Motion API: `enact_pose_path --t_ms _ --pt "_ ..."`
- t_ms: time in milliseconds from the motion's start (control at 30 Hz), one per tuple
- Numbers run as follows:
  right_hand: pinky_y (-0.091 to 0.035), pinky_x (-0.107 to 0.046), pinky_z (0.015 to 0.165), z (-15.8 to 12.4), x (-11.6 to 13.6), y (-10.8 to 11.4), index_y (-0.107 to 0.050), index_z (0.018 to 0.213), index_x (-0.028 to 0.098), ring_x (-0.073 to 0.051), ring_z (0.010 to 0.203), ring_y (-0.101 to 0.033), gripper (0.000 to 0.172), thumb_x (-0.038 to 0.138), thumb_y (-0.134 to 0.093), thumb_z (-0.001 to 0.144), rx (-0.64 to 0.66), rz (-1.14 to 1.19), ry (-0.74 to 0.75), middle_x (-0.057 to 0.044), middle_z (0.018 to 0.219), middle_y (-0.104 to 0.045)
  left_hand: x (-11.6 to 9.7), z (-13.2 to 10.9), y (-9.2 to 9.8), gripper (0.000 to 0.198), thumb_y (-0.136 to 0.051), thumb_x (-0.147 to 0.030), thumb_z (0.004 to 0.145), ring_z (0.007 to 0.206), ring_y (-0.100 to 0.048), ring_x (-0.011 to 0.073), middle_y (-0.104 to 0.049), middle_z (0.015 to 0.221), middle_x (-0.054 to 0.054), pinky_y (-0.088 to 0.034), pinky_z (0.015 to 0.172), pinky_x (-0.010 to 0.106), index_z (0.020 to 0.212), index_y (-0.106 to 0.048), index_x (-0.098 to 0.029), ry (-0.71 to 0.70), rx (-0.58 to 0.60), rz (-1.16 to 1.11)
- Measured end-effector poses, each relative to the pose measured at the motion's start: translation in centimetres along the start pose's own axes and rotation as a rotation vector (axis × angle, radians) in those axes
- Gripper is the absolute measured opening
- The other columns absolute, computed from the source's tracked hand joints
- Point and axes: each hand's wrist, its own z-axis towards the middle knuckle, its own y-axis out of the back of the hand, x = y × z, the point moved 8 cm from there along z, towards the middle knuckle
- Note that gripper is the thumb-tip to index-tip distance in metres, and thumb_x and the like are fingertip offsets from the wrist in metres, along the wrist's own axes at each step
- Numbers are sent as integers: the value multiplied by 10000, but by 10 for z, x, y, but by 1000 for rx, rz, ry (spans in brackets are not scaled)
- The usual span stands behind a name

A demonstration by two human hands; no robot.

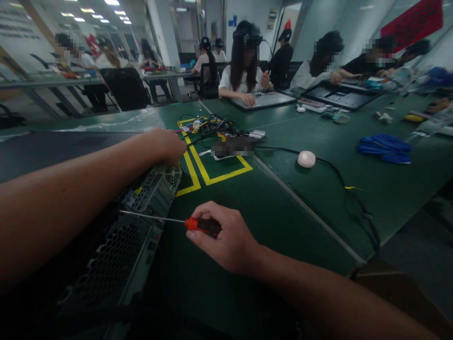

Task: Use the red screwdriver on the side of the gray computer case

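My right hand (226, 236) is closed around the orange and black handle of a screwdriver (203, 225). Its long thin shaft points left, and the tip is over the rear panel of a desktop computer case (109, 264). Whether the tip touches the metal I cannot tell. The case lies at the left, its rear side with honeycomb vents and a round fan grille turned towards the right. My left hand (171, 147) reaches across the case and grips its far rear corner, fingers curled down and partly hidden. My left forearm covers part of the case.
Tangled cables (219, 125) lie beyond the case near yellow tape markings (226, 178) on the green table (283, 226). A pinkish-white rounded object (306, 159), a black cable (332, 170) and a blue bundle (385, 148) are at right. Several people sit farther back.
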Motion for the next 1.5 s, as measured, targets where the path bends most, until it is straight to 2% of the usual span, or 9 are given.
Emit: enact_pose_path --t_ms 300,467,700,767,867,1033,1167,1367,1500 --pt "-469 -267 667 0 0 -1 -676 1032 220 -135 661 -596 138 300 -774 976 3 11 -3 35 784 -672 -3 -1 1 388 -751 -307 824 1195 -752 432 -846 1209 197 -603 981 536 1173 -903 -233 -3 37 58" --pt "-460 -261 659 1 -1 -1 -674 1035 219 -129 648 -585 144 292 -780 971 9 1 -8 43 773 -661 -7 -4 1 421 -683 -313 892 1194 -764 446 -840 1230 233 -621 980 554 1241 -875 -175 -22 52 102" --pt "-473 -269 675 1 0 0 -678 1036 216 -132 648 -587 147 287 -788 968 5 -11 8 41 778 -657 -6 -4 2 432 -688 -280 820 1234 -747 472 -838 1237 238 -622 979 568 1184 -896 -176 -13 32 61" --pt "-474 -270 674 0 0 0 -677 1035 219 -134 652 -589 146 293 -786 971 8 -16 4 40 777 -661 -5 -3 2 423 -687 -287 806 1212 -754 455 -845 1208 214 -622 970 550 1162 -901 -209 -3 30 53" --pt "-471 -270 669 0 -1 0 -680 1044 217 -135 657 -598 146 301 -781 980 13 -17 1 35 789 -674 -4 -2 2 422 -672 -290 804 1206 -750 426 -848 1185 185 -616 975 526 1156 -901 -246 9 24 68" --pt "-471 -268 667 0 2 1 -684 1039 213 -131 649 -593 142 287 -785 973 3 -13 14 37 787 -672 -6 -4 2 415 -684 -266 816 1238 -733 457 -832 1218 227 -598 1010 576 1163 -898 -190 -5 32 33" --pt "-474 -267 661 1 2 1 -680 1046 215 -133 651 -596 146 293 -780 975 8 -12 -3 31 797 -687 -5 -4 1 466 -652 -310 843 1234 -725 434 -824 1276 228 -600 988 544 1231 -878 -187 -10 50 77" --pt "-474 -263 651 1 0 1 -681 1045 222 -142 670 -607 148 308 -781 978 16 -14 -28 29 789 -684 -2 -2 0 408 -672 -344 806 1188 -743 400 -856 1185 166 -600 960 494 1137 -903 -285 -11 38 59" --pt "-476 -269 679 1 2 2 -688 1039 214 -137 678 -607 141 294 -786 976 2 -4 3 25 807 -686 -5 -5 2 448 -667 -327 822 1164 -754 412 -849 1205 205 -605 961 510 1199 -892 -243 -7 55 79"
